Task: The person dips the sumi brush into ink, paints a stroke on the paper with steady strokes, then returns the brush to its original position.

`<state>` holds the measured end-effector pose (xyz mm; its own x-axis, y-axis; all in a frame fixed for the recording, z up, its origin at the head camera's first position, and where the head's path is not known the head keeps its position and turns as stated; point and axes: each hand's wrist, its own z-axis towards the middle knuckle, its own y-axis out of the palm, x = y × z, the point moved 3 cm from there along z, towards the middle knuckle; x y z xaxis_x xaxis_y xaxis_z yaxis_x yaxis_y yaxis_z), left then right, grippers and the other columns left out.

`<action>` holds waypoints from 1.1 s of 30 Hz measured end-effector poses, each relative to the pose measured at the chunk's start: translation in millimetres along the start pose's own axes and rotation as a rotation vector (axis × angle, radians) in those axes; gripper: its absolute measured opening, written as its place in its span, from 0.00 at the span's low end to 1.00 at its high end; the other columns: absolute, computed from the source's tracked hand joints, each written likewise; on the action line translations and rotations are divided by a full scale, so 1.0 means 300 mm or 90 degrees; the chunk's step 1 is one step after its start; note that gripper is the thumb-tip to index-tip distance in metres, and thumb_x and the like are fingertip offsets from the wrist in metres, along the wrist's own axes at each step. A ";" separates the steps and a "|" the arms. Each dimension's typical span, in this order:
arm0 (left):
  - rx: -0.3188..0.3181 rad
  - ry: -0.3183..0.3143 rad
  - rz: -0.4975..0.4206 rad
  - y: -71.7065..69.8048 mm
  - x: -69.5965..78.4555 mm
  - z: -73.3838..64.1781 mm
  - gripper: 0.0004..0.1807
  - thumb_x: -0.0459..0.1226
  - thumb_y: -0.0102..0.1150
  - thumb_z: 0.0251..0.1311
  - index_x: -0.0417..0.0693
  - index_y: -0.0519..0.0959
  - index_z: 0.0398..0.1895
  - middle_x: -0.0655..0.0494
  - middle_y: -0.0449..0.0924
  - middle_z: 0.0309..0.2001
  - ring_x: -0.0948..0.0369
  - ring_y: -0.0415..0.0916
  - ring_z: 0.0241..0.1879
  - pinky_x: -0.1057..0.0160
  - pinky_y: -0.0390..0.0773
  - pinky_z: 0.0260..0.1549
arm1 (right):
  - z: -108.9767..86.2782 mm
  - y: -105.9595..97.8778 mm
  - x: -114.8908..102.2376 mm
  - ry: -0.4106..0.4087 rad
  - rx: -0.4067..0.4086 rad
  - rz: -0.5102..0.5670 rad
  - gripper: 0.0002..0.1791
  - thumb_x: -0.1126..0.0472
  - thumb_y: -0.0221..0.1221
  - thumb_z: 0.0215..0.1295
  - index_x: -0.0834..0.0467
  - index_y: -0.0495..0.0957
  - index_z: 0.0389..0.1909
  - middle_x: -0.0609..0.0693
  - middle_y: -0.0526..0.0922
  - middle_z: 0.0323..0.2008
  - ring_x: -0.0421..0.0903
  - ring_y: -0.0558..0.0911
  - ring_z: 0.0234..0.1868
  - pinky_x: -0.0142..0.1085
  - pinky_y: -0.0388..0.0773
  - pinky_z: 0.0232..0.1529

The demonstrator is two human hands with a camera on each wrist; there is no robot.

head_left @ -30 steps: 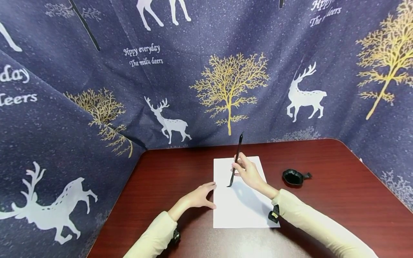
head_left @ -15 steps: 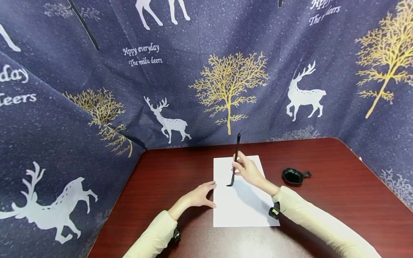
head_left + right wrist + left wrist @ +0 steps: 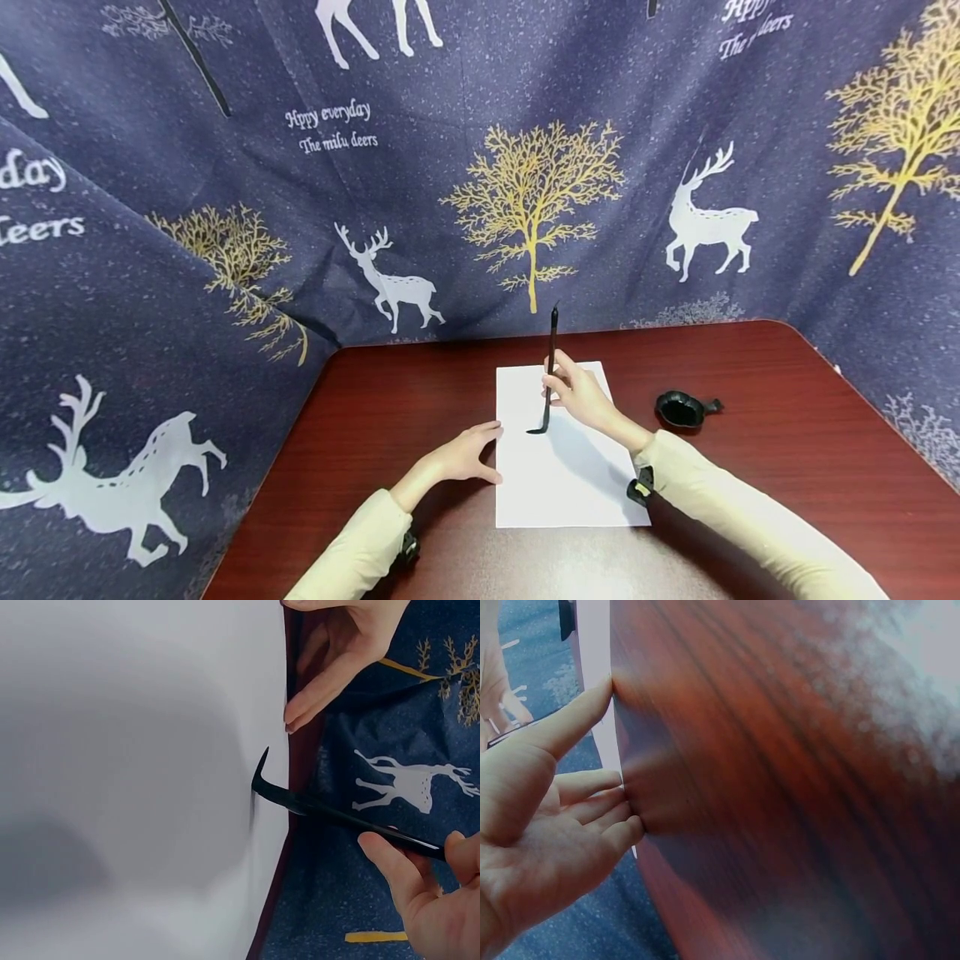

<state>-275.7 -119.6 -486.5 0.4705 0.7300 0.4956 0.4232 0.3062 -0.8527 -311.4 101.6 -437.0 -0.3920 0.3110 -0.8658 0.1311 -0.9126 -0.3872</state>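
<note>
A white sheet of paper (image 3: 555, 496) lies on the dark red table. My right hand (image 3: 583, 398) pinches a black calligraphy brush (image 3: 552, 333), nearly upright, its tip on the left part of the sheet. From the tip a short black stroke (image 3: 263, 762) runs toward the paper's left edge. In the right wrist view the thumb and fingers grip the brush's dark handle (image 3: 382, 832). My left hand (image 3: 459, 458) rests at the sheet's left edge, thumb and fingers spread. The left wrist view has its fingertips (image 3: 613, 778) right at that edge.
To the right of the sheet stands a small black dish (image 3: 682, 411) with a short handle. A dark blue cloth (image 3: 480, 108) printed with deer and trees hangs behind the table (image 3: 390, 400) and along its sides.
The brush tip has moved a little to the right and the black stroke has grown longer. The right hand shifted slightly with it; the left hand stayed in place.
</note>
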 end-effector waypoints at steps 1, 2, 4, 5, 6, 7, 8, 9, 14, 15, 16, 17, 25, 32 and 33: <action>0.000 0.000 -0.001 0.000 0.000 0.000 0.45 0.45 0.70 0.53 0.33 0.62 0.70 0.40 0.58 0.72 0.47 0.56 0.73 0.47 0.61 0.68 | -0.001 -0.002 -0.002 0.000 0.001 0.001 0.09 0.68 0.53 0.70 0.60 0.69 0.49 0.68 0.82 0.35 0.58 0.86 0.38 0.50 0.84 0.36; 0.000 0.000 0.000 0.001 -0.001 -0.001 0.45 0.45 0.70 0.53 0.33 0.62 0.70 0.40 0.58 0.73 0.47 0.56 0.73 0.47 0.61 0.68 | -0.001 -0.003 -0.002 0.000 0.002 0.002 0.09 0.69 0.53 0.70 0.61 0.70 0.48 0.69 0.82 0.34 0.59 0.86 0.37 0.51 0.84 0.36; 0.000 -0.002 0.000 0.002 -0.003 -0.001 0.45 0.45 0.69 0.53 0.34 0.62 0.70 0.40 0.57 0.73 0.47 0.56 0.73 0.47 0.61 0.68 | -0.002 -0.006 -0.003 0.001 0.002 -0.001 0.08 0.69 0.53 0.70 0.61 0.69 0.48 0.69 0.82 0.34 0.59 0.86 0.38 0.53 0.83 0.37; 0.000 -0.002 0.000 0.003 -0.003 -0.001 0.45 0.46 0.69 0.53 0.34 0.62 0.70 0.41 0.57 0.73 0.47 0.56 0.73 0.47 0.61 0.68 | -0.003 -0.007 -0.003 0.003 0.002 -0.002 0.08 0.68 0.53 0.70 0.61 0.69 0.48 0.69 0.82 0.34 0.59 0.86 0.38 0.54 0.83 0.37; -0.001 -0.002 -0.002 0.004 -0.004 -0.001 0.45 0.46 0.69 0.53 0.34 0.62 0.70 0.41 0.57 0.73 0.47 0.55 0.73 0.47 0.61 0.68 | -0.003 -0.009 -0.003 0.005 0.003 -0.003 0.08 0.68 0.53 0.70 0.60 0.70 0.48 0.69 0.82 0.34 0.59 0.86 0.38 0.54 0.83 0.37; -0.001 -0.002 -0.002 0.004 -0.004 0.000 0.45 0.46 0.69 0.53 0.34 0.62 0.70 0.41 0.57 0.73 0.47 0.55 0.73 0.47 0.61 0.68 | -0.004 -0.011 -0.003 0.006 0.004 -0.004 0.08 0.67 0.53 0.70 0.60 0.70 0.48 0.69 0.82 0.35 0.60 0.86 0.38 0.54 0.83 0.37; -0.001 -0.002 -0.002 0.005 -0.004 0.000 0.45 0.46 0.69 0.54 0.34 0.62 0.70 0.41 0.57 0.73 0.47 0.55 0.73 0.47 0.61 0.68 | -0.004 -0.013 -0.002 0.007 0.004 -0.006 0.08 0.67 0.53 0.70 0.60 0.70 0.48 0.68 0.82 0.34 0.59 0.86 0.38 0.53 0.83 0.37; -0.002 -0.003 -0.003 0.005 -0.004 0.000 0.45 0.46 0.69 0.54 0.34 0.62 0.70 0.41 0.57 0.73 0.47 0.55 0.73 0.47 0.62 0.68 | -0.005 -0.015 -0.002 0.011 0.004 -0.009 0.09 0.67 0.54 0.70 0.60 0.70 0.48 0.67 0.82 0.34 0.59 0.86 0.38 0.52 0.84 0.37; -0.004 0.001 0.000 0.005 -0.002 0.001 0.45 0.46 0.69 0.53 0.34 0.62 0.70 0.40 0.57 0.73 0.46 0.56 0.73 0.47 0.62 0.68 | -0.007 -0.027 0.003 0.014 0.003 -0.016 0.09 0.67 0.54 0.70 0.60 0.70 0.49 0.66 0.82 0.33 0.57 0.86 0.37 0.49 0.85 0.36; -0.005 0.000 0.001 0.005 -0.003 0.001 0.45 0.46 0.69 0.53 0.34 0.62 0.70 0.40 0.57 0.73 0.46 0.56 0.73 0.47 0.62 0.68 | -0.008 -0.029 0.004 0.013 0.002 -0.018 0.09 0.67 0.54 0.70 0.60 0.70 0.49 0.66 0.82 0.33 0.56 0.86 0.37 0.48 0.85 0.36; -0.003 0.002 0.003 0.006 -0.004 0.002 0.45 0.46 0.70 0.53 0.34 0.62 0.70 0.40 0.57 0.73 0.46 0.56 0.73 0.47 0.62 0.68 | -0.008 -0.032 0.006 0.011 0.000 -0.019 0.09 0.67 0.54 0.70 0.60 0.70 0.49 0.66 0.82 0.34 0.56 0.86 0.37 0.47 0.85 0.36; -0.003 0.000 0.004 0.007 -0.006 0.002 0.45 0.46 0.69 0.54 0.34 0.62 0.70 0.41 0.57 0.73 0.46 0.56 0.73 0.47 0.62 0.68 | -0.008 -0.034 0.007 0.011 -0.001 -0.021 0.09 0.67 0.54 0.70 0.60 0.70 0.49 0.66 0.82 0.33 0.56 0.86 0.37 0.46 0.85 0.36; 0.000 0.003 0.003 0.008 -0.005 -0.001 0.45 0.45 0.70 0.53 0.33 0.61 0.70 0.40 0.57 0.73 0.46 0.56 0.73 0.47 0.62 0.68 | -0.015 -0.055 0.004 -0.001 -0.005 -0.047 0.07 0.67 0.54 0.70 0.59 0.71 0.46 0.62 0.83 0.32 0.56 0.86 0.36 0.45 0.85 0.34; -0.002 0.001 0.005 0.006 -0.005 0.000 0.45 0.46 0.69 0.54 0.34 0.61 0.70 0.41 0.57 0.73 0.47 0.56 0.73 0.48 0.62 0.68 | -0.019 -0.080 0.004 0.001 -0.004 -0.052 0.05 0.67 0.54 0.70 0.58 0.71 0.43 0.62 0.83 0.32 0.56 0.86 0.36 0.50 0.84 0.35; -0.002 0.000 0.005 0.006 -0.005 0.000 0.45 0.46 0.69 0.54 0.34 0.61 0.70 0.41 0.57 0.73 0.47 0.56 0.73 0.48 0.62 0.68 | -0.018 -0.084 0.004 -0.001 -0.005 -0.059 0.05 0.67 0.53 0.70 0.58 0.71 0.44 0.62 0.83 0.32 0.55 0.86 0.36 0.50 0.85 0.35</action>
<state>-275.7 -120.2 -488.7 0.4744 0.7320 0.4891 0.4223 0.2982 -0.8560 -310.1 126.3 -430.1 -0.4036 0.3945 -0.8255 0.1017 -0.8773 -0.4690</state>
